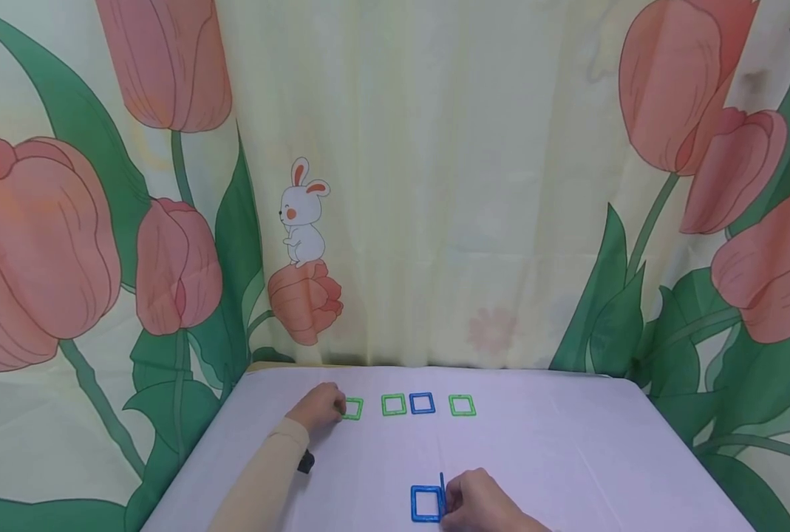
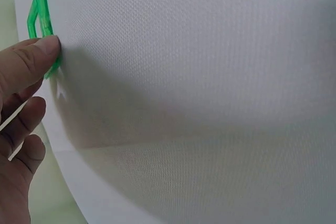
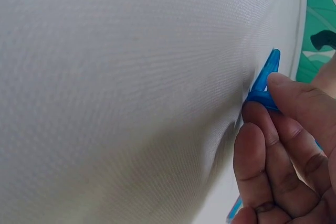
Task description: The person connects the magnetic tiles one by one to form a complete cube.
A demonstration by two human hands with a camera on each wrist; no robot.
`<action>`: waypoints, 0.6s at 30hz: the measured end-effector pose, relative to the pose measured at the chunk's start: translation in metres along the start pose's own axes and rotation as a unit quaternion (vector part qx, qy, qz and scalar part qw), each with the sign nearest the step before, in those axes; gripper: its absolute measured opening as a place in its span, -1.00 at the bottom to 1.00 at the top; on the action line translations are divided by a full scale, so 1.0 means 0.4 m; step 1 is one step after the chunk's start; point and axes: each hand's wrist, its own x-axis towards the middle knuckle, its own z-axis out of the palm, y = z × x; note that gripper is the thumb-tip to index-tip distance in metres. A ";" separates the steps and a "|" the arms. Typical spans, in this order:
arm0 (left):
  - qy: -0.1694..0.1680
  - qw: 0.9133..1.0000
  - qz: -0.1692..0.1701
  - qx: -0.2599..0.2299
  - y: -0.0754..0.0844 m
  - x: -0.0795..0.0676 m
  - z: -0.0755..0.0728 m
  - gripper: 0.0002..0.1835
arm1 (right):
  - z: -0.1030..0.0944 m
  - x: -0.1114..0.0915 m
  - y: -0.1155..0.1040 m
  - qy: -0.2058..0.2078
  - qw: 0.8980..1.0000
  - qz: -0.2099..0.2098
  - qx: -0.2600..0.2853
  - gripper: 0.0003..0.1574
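Note:
At the back left of the table, my left hand (image 1: pixel 318 406) pinches a green square frame tile (image 1: pixel 360 408) by its left side. In the left wrist view my thumb lies over the edge of this green tile (image 2: pixel 44 14), with the other fingers loosely bent. Near the front, my right hand (image 1: pixel 479 502) holds a blue square frame tile (image 1: pixel 443 488) on edge between thumb and fingers. This upright tile stands along the right side of a second blue square frame tile (image 1: pixel 414 504), which lies flat. My right fingers partly hide the upright tile.
Along the back of the white table (image 1: pixel 554 443) lie a green tile (image 1: pixel 384 406), a blue tile (image 1: pixel 432 403) and another green tile (image 1: pixel 452 406), all flat. A black device (image 1: pixel 306 462) sits at my left wrist. A tulip-print curtain (image 1: pixel 421 222) hangs behind the table.

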 end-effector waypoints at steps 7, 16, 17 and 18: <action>0.001 1.000 0.009 0.024 0.001 0.011 -0.004 -0.83 | -0.001 0.002 -0.003 0.011 1.000 0.009 -0.020 -0.90; 0.016 0.998 0.005 0.057 -0.008 0.030 0.007 -0.91 | 0.001 0.002 0.002 0.017 0.999 -0.004 -0.027 -0.88; 0.023 0.998 0.009 0.061 -0.010 0.033 0.009 -0.91 | 0.000 0.003 0.003 0.017 0.999 -0.006 -0.029 -0.88; 0.029 0.997 0.013 0.066 -0.011 0.035 0.009 -0.92 | 0.000 0.004 0.004 0.018 0.999 -0.009 -0.030 -0.89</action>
